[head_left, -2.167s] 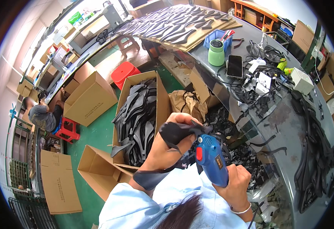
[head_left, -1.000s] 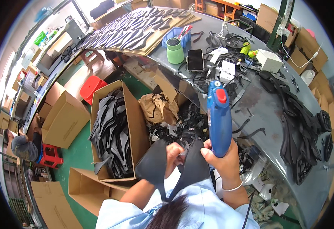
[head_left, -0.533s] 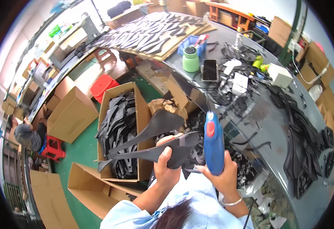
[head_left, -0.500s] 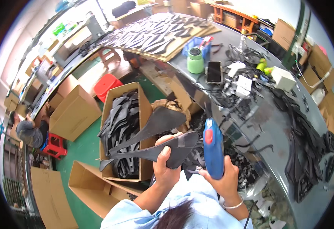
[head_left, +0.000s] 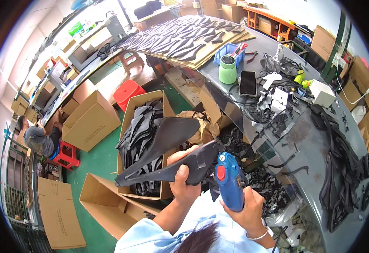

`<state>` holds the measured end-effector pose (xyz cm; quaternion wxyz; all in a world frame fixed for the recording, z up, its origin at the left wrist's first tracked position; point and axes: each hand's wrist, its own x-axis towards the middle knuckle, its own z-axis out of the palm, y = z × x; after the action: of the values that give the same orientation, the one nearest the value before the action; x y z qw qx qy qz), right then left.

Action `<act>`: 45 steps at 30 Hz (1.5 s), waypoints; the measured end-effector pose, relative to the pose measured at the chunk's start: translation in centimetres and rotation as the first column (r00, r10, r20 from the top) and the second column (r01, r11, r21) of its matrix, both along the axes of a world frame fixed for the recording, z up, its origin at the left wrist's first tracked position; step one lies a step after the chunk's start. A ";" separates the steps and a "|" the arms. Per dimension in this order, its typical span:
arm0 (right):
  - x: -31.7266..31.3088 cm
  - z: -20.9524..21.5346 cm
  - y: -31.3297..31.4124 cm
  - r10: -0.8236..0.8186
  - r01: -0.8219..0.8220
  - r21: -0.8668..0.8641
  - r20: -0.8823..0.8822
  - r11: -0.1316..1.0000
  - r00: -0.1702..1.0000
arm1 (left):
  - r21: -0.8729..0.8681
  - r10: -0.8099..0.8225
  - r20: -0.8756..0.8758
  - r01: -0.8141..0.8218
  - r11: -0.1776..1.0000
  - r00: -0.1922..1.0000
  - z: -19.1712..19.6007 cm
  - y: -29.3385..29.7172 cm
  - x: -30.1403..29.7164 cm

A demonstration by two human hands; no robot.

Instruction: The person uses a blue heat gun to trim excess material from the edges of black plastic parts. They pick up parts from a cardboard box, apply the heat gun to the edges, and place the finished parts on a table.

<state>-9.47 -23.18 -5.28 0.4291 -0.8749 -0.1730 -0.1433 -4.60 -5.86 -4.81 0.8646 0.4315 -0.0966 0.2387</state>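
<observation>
My left hand [head_left: 185, 182] is closed around a black saddle-shaped piece [head_left: 199, 163] with a broad end and a long narrow nose. A second such black piece [head_left: 172, 134] fans out beyond it, the two meeting at their narrow ends on the left. In my right hand [head_left: 252, 211] is a blue power tool [head_left: 231, 192] with a red button. Its front end is close to the broad end of the nearer piece; I cannot tell whether they touch. The tool's tip is hard to make out against the dark scraps.
An open carton [head_left: 168, 110] of black pieces stands left of my hands. The grey table [head_left: 277, 143] at right bears a green jar [head_left: 227, 70], a phone [head_left: 247, 83], scraps and stacked strips [head_left: 340, 168]. Black scraps lie below. A person [head_left: 41, 137] sits far left.
The tool has tilted so its front end is lower and nearer the black piece's broad end. My left hand has turned the pieces slightly. The whole view has shifted a little.
</observation>
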 end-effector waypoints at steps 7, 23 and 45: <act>0.2 0.0 -1.0 -0.010 0.015 -0.092 0.058 0.996 0.998 | 0.094 -0.139 -0.081 0.146 0.985 0.987 2.1 2.5 -0.1; 0.2 -0.5 -2.1 0.008 0.045 -0.258 0.200 0.965 0.980 | 0.181 -0.210 -0.385 0.297 0.937 0.899 6.9 4.7 0.2; -0.3 -0.5 -1.5 0.079 -0.033 -0.222 0.205 0.975 0.975 | 0.278 -0.223 -0.413 0.356 0.892 0.883 5.9 3.7 -0.9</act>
<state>-9.81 -24.66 -5.75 0.3140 -0.8908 -0.2573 -0.2042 -5.46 -2.17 1.08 0.8036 0.5941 -0.0364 -0.0018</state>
